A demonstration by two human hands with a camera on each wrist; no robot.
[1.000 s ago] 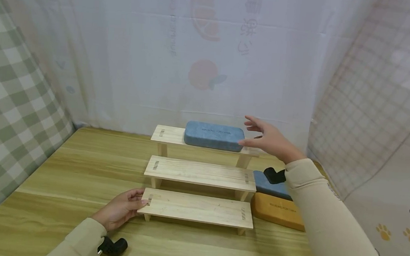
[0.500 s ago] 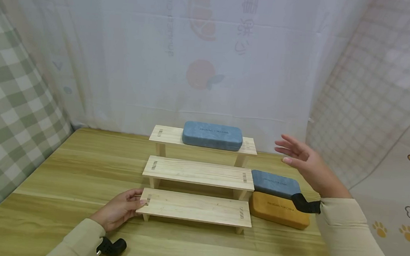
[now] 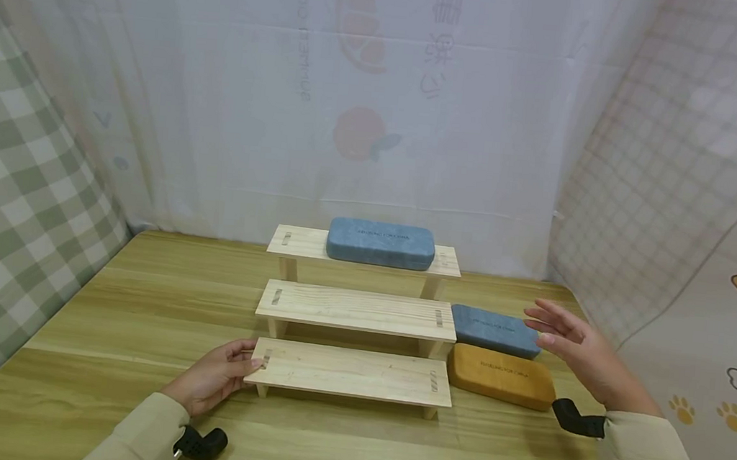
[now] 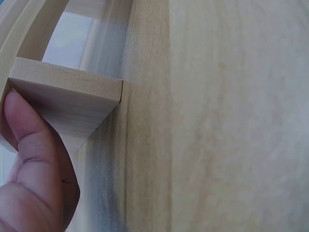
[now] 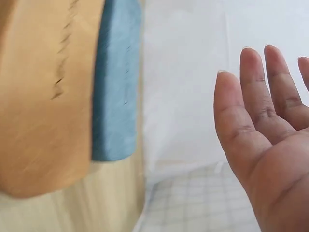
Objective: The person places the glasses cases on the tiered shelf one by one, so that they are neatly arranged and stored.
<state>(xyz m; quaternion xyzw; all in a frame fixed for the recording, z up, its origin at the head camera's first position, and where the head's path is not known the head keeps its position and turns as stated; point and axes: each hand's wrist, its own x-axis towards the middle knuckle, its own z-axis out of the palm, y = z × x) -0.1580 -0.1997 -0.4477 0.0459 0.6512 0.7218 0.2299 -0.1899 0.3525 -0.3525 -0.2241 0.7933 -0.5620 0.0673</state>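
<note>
Resting against the left end of the lowest wooden step (image 3: 350,374), the left hand (image 3: 214,379) has its fingers curled on the board's corner – thumb pressed along the edge in the wrist view – and it has not shifted over the last second. The right hand (image 3: 576,347) is empty, fingers spread wide; a second ago it hovered beside the blue case on the top step (image 3: 380,243), and it has since swung down toward the desk's right edge. It now hangs just above the second blue case (image 3: 495,330) and the orange case (image 3: 501,375), touching neither. These two lie side by side on the desk (image 3: 142,299), against the rack's right end. Judged from this – one case shelved, middle step (image 3: 357,310) and lowest step bare.
</note>
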